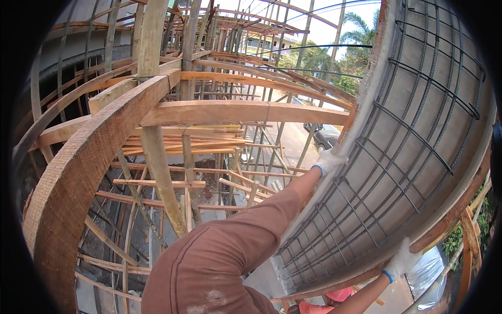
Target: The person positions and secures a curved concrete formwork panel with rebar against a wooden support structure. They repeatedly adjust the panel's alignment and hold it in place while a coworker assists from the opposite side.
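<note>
A long trough-like wooden form (361,125) with a grey inner face runs up the right side. Inside it lies a cage of dark rebar (389,157), long bars crossed by bent ties. My left hand (331,161), in a white knit glove with a blue cuff, is closed over the form's left edge, beside the rebar. Lower down, my right hand (401,260), gloved alike, grips the opposite edge. Both hands' fingers are partly hidden by the rims. My brown sleeve (219,251) fills the lower middle.
A thick curved timber beam (89,162) arcs along the left, meeting a crossbeam (246,112) and an upright post (151,47). Poles and planks stand below, above a drop to the ground. Under the form is a person in red (324,303). A parked car (327,137) stands beyond.
</note>
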Tool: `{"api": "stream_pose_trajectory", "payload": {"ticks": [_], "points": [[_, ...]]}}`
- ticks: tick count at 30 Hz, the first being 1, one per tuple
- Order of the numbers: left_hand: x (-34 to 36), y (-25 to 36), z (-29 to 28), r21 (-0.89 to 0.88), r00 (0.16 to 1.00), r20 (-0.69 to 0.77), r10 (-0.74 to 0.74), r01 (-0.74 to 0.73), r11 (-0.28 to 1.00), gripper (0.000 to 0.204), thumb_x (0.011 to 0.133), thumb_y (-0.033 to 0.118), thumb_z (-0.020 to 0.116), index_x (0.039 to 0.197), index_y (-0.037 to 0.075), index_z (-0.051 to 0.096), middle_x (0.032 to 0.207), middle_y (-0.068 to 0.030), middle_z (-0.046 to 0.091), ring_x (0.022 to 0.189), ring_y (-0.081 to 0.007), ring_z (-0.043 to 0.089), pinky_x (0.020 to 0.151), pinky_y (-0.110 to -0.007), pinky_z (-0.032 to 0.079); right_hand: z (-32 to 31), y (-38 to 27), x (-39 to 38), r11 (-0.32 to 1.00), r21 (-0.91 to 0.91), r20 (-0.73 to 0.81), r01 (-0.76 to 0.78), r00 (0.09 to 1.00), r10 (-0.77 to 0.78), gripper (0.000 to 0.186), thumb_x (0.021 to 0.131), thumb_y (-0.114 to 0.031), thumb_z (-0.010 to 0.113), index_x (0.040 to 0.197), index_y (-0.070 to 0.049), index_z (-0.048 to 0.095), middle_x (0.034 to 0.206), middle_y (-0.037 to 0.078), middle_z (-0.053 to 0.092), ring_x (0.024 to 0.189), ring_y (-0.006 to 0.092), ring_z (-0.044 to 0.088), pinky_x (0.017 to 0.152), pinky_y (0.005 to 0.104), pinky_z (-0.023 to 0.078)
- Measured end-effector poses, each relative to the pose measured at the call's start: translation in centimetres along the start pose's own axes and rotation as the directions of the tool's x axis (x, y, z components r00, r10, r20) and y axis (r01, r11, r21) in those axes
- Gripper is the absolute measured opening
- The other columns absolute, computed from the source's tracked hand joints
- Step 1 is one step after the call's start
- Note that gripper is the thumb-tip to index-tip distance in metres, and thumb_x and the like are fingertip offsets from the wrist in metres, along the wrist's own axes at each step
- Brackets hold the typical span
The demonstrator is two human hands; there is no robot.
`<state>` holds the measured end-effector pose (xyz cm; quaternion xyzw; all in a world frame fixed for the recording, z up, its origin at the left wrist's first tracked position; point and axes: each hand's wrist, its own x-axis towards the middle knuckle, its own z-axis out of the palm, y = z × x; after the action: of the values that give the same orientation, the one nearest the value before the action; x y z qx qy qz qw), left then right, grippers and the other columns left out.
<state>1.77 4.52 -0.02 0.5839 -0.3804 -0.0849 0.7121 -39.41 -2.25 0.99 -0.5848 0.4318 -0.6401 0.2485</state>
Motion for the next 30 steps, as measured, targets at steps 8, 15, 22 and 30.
{"api": "stream_pose_trajectory", "payload": {"ticks": [8,15,22,30], "points": [[-1.3,1.9,0.0,0.104,0.999,-0.005,-0.043,0.043,0.994,0.055,0.075,0.038,0.075,0.116,0.003,0.067,0.104,-0.0101,0.07,0.093,-0.0178,0.065,0.085,-0.032,0.051,-0.4,-0.3,0.0,0.998,-0.061,-0.013,-0.021,1.0,0.021,0.064,0.08,-0.018,0.069,0.132,0.012,0.048,0.124,0.024,0.061,0.109,0.0297,0.061,0.098,0.0369,0.044],[0.1,-0.1,0.1,0.129,1.0,-0.028,-0.004,0.008,0.992,0.062,0.073,0.043,0.073,0.12,0.004,0.066,0.114,-0.0203,0.065,0.108,-0.0303,0.06,0.096,-0.037,0.047,0.7,3.7,1.6,0.994,0.041,-0.089,0.102,0.991,-0.098,0.062,0.078,-0.031,0.07,0.123,0.008,0.055,0.117,0.021,0.066,0.105,0.033,0.063,0.094,0.039,0.046],[0.9,-1.5,0.7,0.103,0.999,-0.031,-0.019,0.022,0.994,0.062,0.073,0.042,0.075,0.12,0.004,0.066,0.12,-0.0207,0.06,0.109,-0.0285,0.06,0.098,-0.036,0.046,0.4,3.9,1.8,0.99,0.027,-0.098,0.138,0.986,-0.135,0.056,0.078,-0.027,0.071,0.12,0.009,0.058,0.112,0.021,0.068,0.099,0.0321,0.065,0.089,0.0381,0.048],[1.3,-1.9,0.8,0.03,1.0,0.01,-0.013,0.013,0.999,0.059,0.079,0.032,0.078,0.124,-0.002,0.06,0.108,-0.0082,0.068,0.096,-0.0148,0.062,0.088,-0.029,0.049,0.3,3.0,1.3,0.998,0.018,-0.076,0.061,0.995,-0.06,0.06,0.08,-0.026,0.071,0.124,0.011,0.055,0.117,0.021,0.066,0.103,0.0306,0.064,0.092,0.0367,0.047]]}}
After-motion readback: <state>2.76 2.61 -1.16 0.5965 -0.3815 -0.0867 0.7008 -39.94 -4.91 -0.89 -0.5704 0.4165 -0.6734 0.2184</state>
